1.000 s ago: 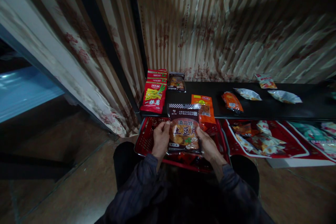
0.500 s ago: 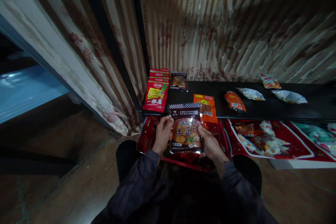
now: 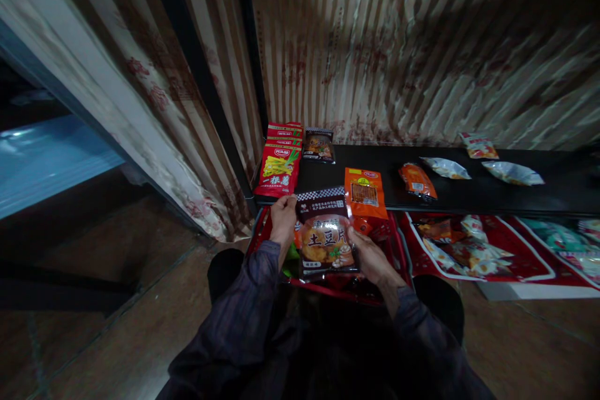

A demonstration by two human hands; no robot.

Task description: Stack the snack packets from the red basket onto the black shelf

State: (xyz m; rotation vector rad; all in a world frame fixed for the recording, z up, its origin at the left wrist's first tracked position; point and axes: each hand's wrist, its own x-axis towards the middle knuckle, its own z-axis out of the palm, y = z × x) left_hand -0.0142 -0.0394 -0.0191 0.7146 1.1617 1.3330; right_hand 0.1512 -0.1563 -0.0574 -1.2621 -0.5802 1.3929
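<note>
Okay so in the head view, my left hand (image 3: 284,222) is pinching the upper left edge of a brown snack packet (image 3: 323,240), and my right hand (image 3: 372,257) has its right edge, so both grips are closed on it. The packet's printed front faces me, held over a red basket (image 3: 397,244) right at a black shelf (image 3: 323,178). Some overlapping red packets (image 3: 279,165) sit near my left hand, and an orange packet (image 3: 366,195) lies just beyond my right.
</note>
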